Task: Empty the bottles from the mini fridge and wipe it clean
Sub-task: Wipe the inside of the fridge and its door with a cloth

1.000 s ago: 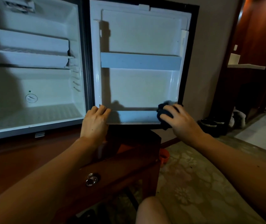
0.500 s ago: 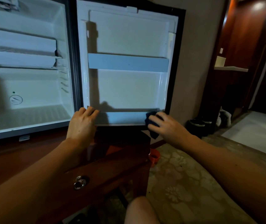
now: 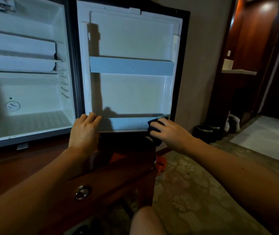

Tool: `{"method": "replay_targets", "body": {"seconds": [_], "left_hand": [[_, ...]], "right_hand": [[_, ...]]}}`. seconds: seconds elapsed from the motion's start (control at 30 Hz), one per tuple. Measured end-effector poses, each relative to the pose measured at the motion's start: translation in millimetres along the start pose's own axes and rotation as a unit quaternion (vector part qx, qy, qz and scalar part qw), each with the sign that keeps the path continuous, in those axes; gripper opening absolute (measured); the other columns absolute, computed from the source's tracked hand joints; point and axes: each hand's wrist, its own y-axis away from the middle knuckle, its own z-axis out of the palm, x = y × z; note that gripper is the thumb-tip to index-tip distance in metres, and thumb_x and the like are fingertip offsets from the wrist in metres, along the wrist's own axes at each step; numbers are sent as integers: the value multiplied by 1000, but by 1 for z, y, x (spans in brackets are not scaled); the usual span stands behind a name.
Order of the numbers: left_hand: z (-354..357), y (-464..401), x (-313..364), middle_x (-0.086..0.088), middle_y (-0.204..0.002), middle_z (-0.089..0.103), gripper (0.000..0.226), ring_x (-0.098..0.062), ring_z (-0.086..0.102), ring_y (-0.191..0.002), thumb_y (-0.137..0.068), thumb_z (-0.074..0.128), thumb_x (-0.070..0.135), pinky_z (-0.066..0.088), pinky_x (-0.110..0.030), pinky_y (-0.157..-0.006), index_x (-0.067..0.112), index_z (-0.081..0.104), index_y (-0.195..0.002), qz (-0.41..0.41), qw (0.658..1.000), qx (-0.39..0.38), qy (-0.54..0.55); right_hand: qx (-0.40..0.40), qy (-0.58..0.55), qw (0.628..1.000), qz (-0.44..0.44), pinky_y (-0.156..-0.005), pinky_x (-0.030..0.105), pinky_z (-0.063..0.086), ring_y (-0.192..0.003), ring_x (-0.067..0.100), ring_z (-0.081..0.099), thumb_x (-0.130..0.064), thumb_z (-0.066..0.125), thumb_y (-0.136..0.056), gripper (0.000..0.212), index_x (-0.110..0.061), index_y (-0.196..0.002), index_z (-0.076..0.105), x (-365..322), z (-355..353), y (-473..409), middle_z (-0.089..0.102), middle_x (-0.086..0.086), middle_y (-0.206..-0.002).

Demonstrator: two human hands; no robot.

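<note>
The mini fridge stands open, its white inside bare, with no bottles in view. Its door swings out to the right and shows two shelf rails. My left hand rests on the left end of the door's bottom rail, fingers curled over its edge. My right hand holds a dark cloth against the right end of that same rail. Part of the cloth hangs below the door.
A dark wooden cabinet with a metal ring pull sits under the fridge. An orange object lies on the patterned carpet beside it. Two dark bins stand by the wall. My knee is at the bottom.
My right hand slid the cloth a little to the left along the bottom rail and back near its right end. The camera shifted slightly. My left hand kept its place.
</note>
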Motion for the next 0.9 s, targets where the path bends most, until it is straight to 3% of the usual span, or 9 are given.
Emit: {"method": "replay_targets", "body": {"seconds": [0.13,0.23,0.3,0.5,0.6,0.7,0.73,0.83,0.9], "left_hand": [[0,1,-2,-13,-107,61,58,-31,54,-86,-66,83,11,49,-43,-75,7,61,-120,0,1000,1,-3],[0,1,-4,-12,-107,61,60,-31,54,-86,-66,84,12,49,-43,-75,8,60,-121,1,1000,-3,-7],[0,1,-3,-12,-107,61,61,-30,54,-86,-64,84,12,48,-42,-74,9,60,-120,1,1000,-2,-10],[3,1,-3,-12,-108,60,66,-31,54,-88,-60,86,14,47,-43,-77,10,60,-120,-2,1000,-6,-13],[2,1,-5,-11,-106,60,62,-32,55,-86,-62,84,11,47,-43,-75,9,60,-119,2,1000,-2,-11],[2,0,-4,-11,-104,61,61,-31,55,-83,-61,84,10,46,-42,-72,9,61,-117,8,1000,0,-13],[2,-1,-4,-11,-104,61,61,-31,55,-82,-60,84,10,47,-42,-72,9,61,-117,8,1000,1,-15],[3,-1,-3,-11,-105,61,62,-31,55,-84,-60,84,9,47,-43,-73,9,61,-118,4,1000,1,-16],[3,1,-4,-11,-107,60,63,-31,55,-86,-61,84,11,47,-42,-75,9,60,-119,3,1000,-2,-16]], "right_hand": [[65,-38,986,147,-92,49,50,-114,39,50,4,69,-72,44,-9,-114,63,2,-5,-9,54,19,-130],[41,2,999,17,-91,47,50,-113,38,52,1,62,-77,35,-11,-110,63,-2,3,0,55,16,-129],[-16,4,998,-58,-88,46,52,-112,36,54,-2,69,-75,36,-13,-109,63,-4,5,9,57,14,-129],[75,-30,989,124,-96,47,47,-113,36,48,2,66,-77,41,-10,-116,62,1,-2,-10,53,17,-131],[71,2,997,39,-93,47,48,-112,39,50,2,51,-83,34,-10,-112,62,-5,5,-10,54,19,-130],[-13,6,997,-69,-88,46,52,-113,39,54,-5,66,-76,35,-11,-110,64,-13,7,-2,57,17,-129],[-16,7,998,-59,-88,45,52,-113,37,54,-4,68,-74,38,-11,-111,63,-12,5,-4,56,17,-129],[42,-28,995,84,-92,47,49,-113,37,50,2,57,-76,40,-10,-115,61,-4,-8,-23,53,18,-130],[65,-36,991,107,-94,49,48,-113,39,49,1,60,-77,40,-10,-115,61,-4,-14,-31,52,19,-131]]}}
